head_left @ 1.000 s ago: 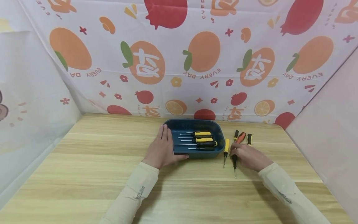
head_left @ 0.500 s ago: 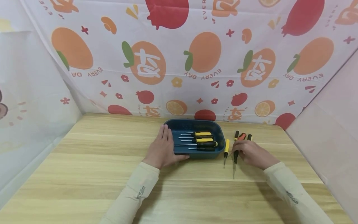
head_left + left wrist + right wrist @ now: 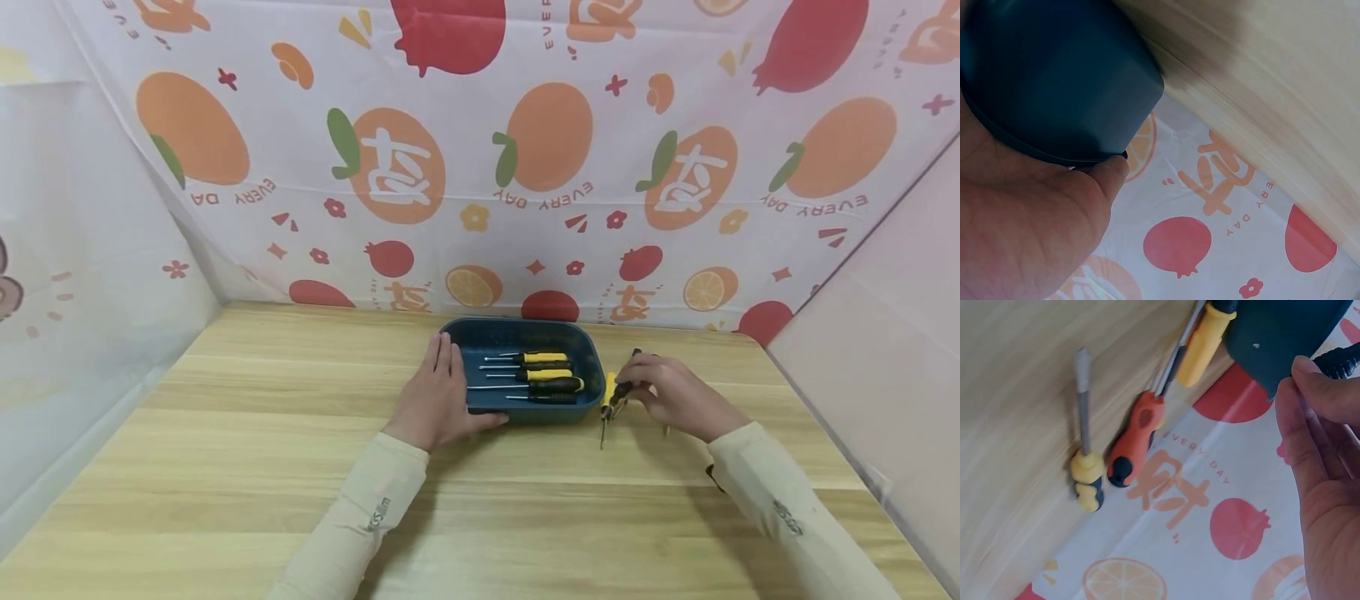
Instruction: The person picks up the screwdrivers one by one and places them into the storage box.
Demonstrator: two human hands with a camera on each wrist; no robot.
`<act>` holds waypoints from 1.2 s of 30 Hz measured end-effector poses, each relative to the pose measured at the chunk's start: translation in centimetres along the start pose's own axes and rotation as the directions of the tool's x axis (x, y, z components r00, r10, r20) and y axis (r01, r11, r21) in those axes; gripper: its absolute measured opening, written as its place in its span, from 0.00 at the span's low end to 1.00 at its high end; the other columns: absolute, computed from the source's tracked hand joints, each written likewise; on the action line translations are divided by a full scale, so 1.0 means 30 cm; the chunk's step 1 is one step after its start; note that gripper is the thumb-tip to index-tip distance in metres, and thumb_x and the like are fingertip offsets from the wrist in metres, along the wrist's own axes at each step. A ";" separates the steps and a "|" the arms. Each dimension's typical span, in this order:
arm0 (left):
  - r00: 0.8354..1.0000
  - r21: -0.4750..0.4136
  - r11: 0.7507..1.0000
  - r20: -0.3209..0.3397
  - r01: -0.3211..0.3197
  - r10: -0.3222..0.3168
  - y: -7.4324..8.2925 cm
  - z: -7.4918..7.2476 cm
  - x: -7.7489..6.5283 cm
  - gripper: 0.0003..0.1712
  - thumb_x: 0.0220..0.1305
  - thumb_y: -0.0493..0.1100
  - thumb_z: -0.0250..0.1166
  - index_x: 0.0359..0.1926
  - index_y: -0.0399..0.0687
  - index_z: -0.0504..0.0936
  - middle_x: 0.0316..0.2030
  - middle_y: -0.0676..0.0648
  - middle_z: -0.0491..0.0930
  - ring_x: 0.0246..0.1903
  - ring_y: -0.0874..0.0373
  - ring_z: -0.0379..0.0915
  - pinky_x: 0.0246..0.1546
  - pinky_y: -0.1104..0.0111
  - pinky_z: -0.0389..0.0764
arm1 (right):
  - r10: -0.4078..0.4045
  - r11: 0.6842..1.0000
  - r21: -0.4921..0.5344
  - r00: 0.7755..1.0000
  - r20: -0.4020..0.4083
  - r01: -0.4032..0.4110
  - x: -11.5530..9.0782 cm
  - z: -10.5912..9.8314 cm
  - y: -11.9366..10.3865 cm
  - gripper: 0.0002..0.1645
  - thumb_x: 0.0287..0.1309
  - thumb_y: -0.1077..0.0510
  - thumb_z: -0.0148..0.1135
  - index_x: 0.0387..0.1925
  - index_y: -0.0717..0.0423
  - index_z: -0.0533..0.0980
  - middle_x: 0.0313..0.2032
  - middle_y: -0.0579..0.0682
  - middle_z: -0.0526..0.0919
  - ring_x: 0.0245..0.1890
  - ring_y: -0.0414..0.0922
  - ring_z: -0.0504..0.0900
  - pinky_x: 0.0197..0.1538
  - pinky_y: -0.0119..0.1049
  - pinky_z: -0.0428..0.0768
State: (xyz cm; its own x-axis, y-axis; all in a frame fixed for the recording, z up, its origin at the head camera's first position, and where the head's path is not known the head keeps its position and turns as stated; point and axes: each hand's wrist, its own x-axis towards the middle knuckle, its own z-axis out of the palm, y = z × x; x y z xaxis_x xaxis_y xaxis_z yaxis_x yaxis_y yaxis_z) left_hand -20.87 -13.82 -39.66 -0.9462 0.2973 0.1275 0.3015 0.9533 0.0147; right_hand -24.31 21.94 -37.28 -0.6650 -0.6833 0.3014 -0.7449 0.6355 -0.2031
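Observation:
A dark blue tray (image 3: 551, 414) holds several screwdrivers (image 3: 551, 386) with black and yellow handles, shafts pointing left. My left hand (image 3: 427, 404) rests on its left end, fingers straight along the wall and thumb along the front side. In the left wrist view that hand lies against the rim of the tray (image 3: 1085, 94). My right hand (image 3: 678, 400) pinches a black screwdriver (image 3: 1338, 362) by its ribbed handle, just right of the tray. Beneath and beside it is a yellow-handled screwdriver (image 3: 609, 390), upright in this view, its tip toward me.
In the right wrist view, an orange-handled screwdriver (image 3: 1138, 440) and a yellow-and-black one (image 3: 1088, 478) lie on the wooden table (image 3: 225, 467). My right hand mostly hides them in the head view. A fruit-printed cloth (image 3: 465, 150) hangs behind the table.
My right hand has lifted the black screwdriver off the table and turned it, its handle moving left toward the tray. The left hand and the tray stay in place.

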 end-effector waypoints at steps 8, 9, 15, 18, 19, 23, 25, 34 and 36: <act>1.000 0.009 1.000 -0.007 -0.008 0.008 -0.001 0.005 -0.001 0.74 0.51 0.87 0.54 0.72 0.23 0.59 0.73 0.26 0.55 0.76 0.34 0.45 0.74 0.54 0.56 | 0.012 0.999 0.039 1.000 -0.018 -0.011 0.050 0.008 -0.045 0.15 0.53 0.70 0.74 0.44 0.59 0.86 0.39 0.44 0.84 0.32 0.37 0.78 0.36 0.33 0.84; 1.000 0.004 1.000 -0.008 -0.008 0.008 -0.002 0.006 -0.002 0.74 0.51 0.87 0.55 0.72 0.23 0.58 0.73 0.26 0.55 0.76 0.33 0.45 0.74 0.54 0.57 | 0.013 0.999 0.039 1.000 -0.014 -0.013 0.058 0.009 -0.053 0.15 0.53 0.69 0.75 0.44 0.58 0.86 0.38 0.44 0.84 0.32 0.36 0.78 0.36 0.33 0.84; 1.000 -0.004 1.000 -0.016 -0.012 0.012 -0.003 0.008 -0.005 0.74 0.51 0.86 0.56 0.72 0.23 0.59 0.73 0.26 0.56 0.76 0.33 0.46 0.73 0.54 0.59 | 0.026 0.999 0.018 0.999 0.023 -0.027 0.108 0.022 -0.100 0.14 0.56 0.65 0.74 0.46 0.59 0.86 0.40 0.47 0.85 0.36 0.39 0.81 0.39 0.35 0.85; 1.000 0.003 1.000 -0.022 -0.017 0.017 -0.003 0.008 -0.006 0.74 0.51 0.86 0.55 0.72 0.23 0.59 0.73 0.26 0.56 0.75 0.34 0.46 0.73 0.54 0.58 | 0.031 0.999 0.019 0.998 0.056 -0.032 0.132 0.031 -0.117 0.13 0.57 0.65 0.73 0.46 0.59 0.86 0.40 0.48 0.85 0.38 0.41 0.82 0.41 0.37 0.86; 1.000 0.007 1.000 -0.023 -0.019 0.020 -0.002 0.009 -0.007 0.74 0.51 0.86 0.55 0.72 0.23 0.59 0.73 0.26 0.56 0.75 0.34 0.46 0.73 0.54 0.58 | 0.032 0.999 0.020 0.997 0.070 -0.034 0.139 0.034 -0.121 0.12 0.58 0.65 0.73 0.45 0.59 0.86 0.40 0.48 0.85 0.39 0.41 0.82 0.42 0.37 0.86; 1.000 0.013 1.000 -0.020 -0.023 0.023 -0.002 0.011 -0.007 0.75 0.51 0.87 0.55 0.72 0.23 0.59 0.73 0.26 0.56 0.75 0.34 0.46 0.74 0.55 0.57 | 0.041 0.999 0.029 0.992 0.121 -0.045 0.161 0.044 -0.134 0.11 0.60 0.65 0.71 0.45 0.60 0.86 0.39 0.47 0.84 0.38 0.41 0.82 0.43 0.38 0.86; 1.000 0.011 1.000 -0.017 -0.021 0.021 -0.002 0.011 -0.008 0.75 0.51 0.87 0.55 0.73 0.23 0.58 0.73 0.26 0.56 0.75 0.34 0.46 0.73 0.55 0.58 | 0.044 0.998 0.033 0.988 0.149 -0.050 0.170 0.048 -0.139 0.10 0.61 0.65 0.70 0.45 0.60 0.87 0.39 0.46 0.84 0.39 0.42 0.82 0.44 0.39 0.86; 1.000 0.004 1.000 -0.013 -0.017 0.017 -0.008 0.010 -0.016 0.75 0.50 0.87 0.55 0.73 0.23 0.58 0.73 0.26 0.55 0.76 0.34 0.45 0.74 0.55 0.56 | 0.025 0.998 0.052 0.972 0.232 -0.038 0.200 0.065 -0.148 0.08 0.60 0.64 0.71 0.42 0.58 0.88 0.36 0.45 0.85 0.38 0.42 0.82 0.46 0.40 0.86; 1.000 0.003 1.000 -0.010 -0.016 0.016 -0.009 0.009 -0.018 0.75 0.50 0.87 0.55 0.73 0.23 0.58 0.74 0.26 0.55 0.76 0.34 0.45 0.74 0.55 0.56 | 0.027 0.997 0.066 0.968 0.251 -0.045 0.205 0.068 -0.151 0.08 0.60 0.64 0.71 0.42 0.58 0.88 0.36 0.45 0.86 0.39 0.42 0.82 0.46 0.40 0.85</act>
State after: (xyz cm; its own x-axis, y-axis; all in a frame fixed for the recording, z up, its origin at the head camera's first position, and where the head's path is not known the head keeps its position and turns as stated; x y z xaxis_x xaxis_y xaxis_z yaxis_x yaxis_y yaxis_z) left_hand -20.49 -14.23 -40.01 -0.9401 0.3118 0.1381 0.3161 0.9487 0.0102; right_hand -25.13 14.14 -36.41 -0.6767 -0.7344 0.0523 -0.7163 0.6404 -0.2771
